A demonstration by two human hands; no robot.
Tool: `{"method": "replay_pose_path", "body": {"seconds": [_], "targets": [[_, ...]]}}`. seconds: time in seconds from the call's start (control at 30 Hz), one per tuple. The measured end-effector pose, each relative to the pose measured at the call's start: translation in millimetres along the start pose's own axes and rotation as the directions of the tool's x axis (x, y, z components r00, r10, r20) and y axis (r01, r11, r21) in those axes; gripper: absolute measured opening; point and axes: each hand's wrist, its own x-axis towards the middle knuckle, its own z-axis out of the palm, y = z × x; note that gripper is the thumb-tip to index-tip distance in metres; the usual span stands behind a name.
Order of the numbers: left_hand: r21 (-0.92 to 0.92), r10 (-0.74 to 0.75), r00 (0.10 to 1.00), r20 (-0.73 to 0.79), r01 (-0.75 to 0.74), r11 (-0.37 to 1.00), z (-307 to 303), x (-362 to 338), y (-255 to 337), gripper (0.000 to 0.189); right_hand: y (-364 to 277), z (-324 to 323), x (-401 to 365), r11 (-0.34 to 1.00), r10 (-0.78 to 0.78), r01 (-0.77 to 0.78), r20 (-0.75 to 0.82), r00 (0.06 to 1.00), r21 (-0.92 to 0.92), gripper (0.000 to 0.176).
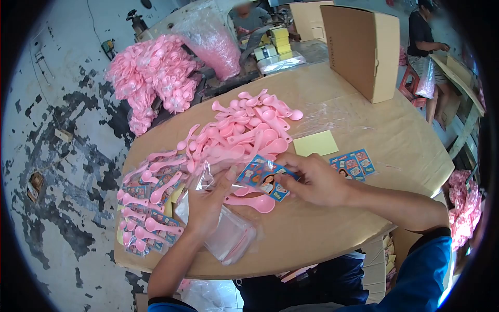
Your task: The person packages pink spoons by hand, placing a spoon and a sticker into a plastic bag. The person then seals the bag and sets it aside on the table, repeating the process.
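Observation:
My right hand (317,179) is closed on a blue printed card (267,177), pinched between thumb and fingers. My left hand (208,203) pinches a clear plastic bag (205,177) at the card's left edge. Beneath my left hand lies a stack of clear bags (231,239). A pink spoon (254,202) lies just below the card. Behind both hands is a heap of loose pink spoons (244,127). More blue cards (358,164) lie beside my right wrist, near a pale yellow paper (315,143).
Bagged spoons with cards (150,208) cover the table's left side. An open cardboard box (358,52) stands at the back right. Pink bundles (156,73) are piled beyond the table (306,234). One person (249,18) is at the back, another (423,41) at the far right.

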Motion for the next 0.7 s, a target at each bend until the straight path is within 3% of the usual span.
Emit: {"method": "replay_pose_path", "body": {"seconds": [0.1,0.3,0.5,0.6,0.7], "targets": [[0.084,0.033,0.997,0.074,-0.039,0.996,-2,1,-10,0.026,4,-4,-1,0.991,-0.1,0.108,0.095,0.99,-0.084,0.019],[0.161,0.003,0.971,0.238,-0.042,0.986,1,0,-6,0.027,5,-2,1,0.961,-0.246,0.253,0.072,0.967,-0.114,0.018],[0.26,-0.008,0.978,0.207,-0.047,0.964,2,3,5,0.025,14,-5,8,0.952,-0.286,0.291,0.069,0.956,-0.097,0.018],[0.1,0.029,0.997,0.078,-0.036,0.994,26,-12,9,0.024,-2,-9,4,0.972,-0.234,0.235,0.039,0.971,-0.029,0.021],[-0.036,0.067,0.996,0.061,-0.065,0.997,40,-23,6,0.021,7,-7,10,0.961,-0.266,0.258,0.069,0.962,0.1,0.024]]}}
